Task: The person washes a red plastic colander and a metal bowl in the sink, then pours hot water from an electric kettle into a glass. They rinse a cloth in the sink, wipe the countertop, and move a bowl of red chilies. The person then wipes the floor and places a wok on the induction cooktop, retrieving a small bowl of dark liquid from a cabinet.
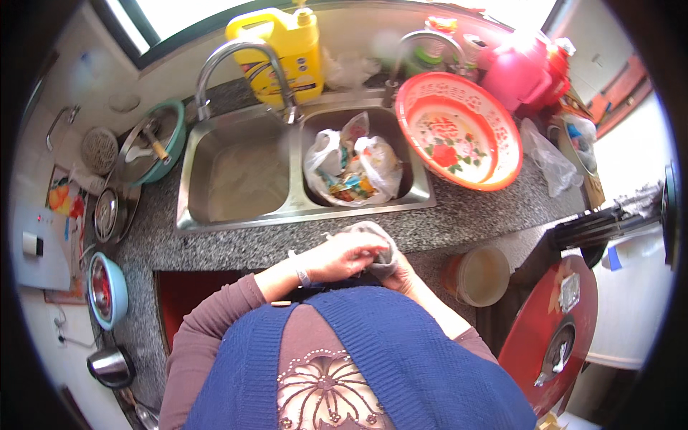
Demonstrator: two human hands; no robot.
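A grey cloth (382,236) is bunched between my two hands, just in front of the counter's front edge. My right hand (399,277) grips it from the right and below. Over its left side lies my left hand (344,257), fingers curled in against the folds; part of the cloth is hidden behind them. Beyond the hands is a steel double sink (293,196). Cloudy water (247,177) stands in its left basin. A white plastic bag (382,161) with mixed scraps and wrappers sits in the right basin.
A red floral enamel basin (457,131) leans over the sink's right rim. Behind the left basin, a curved faucet (242,48) rises before a yellow jug (290,59). Green basin (166,142) and blue bowl (110,290) stand left; a bucket (484,277) and red round table (559,333) right.
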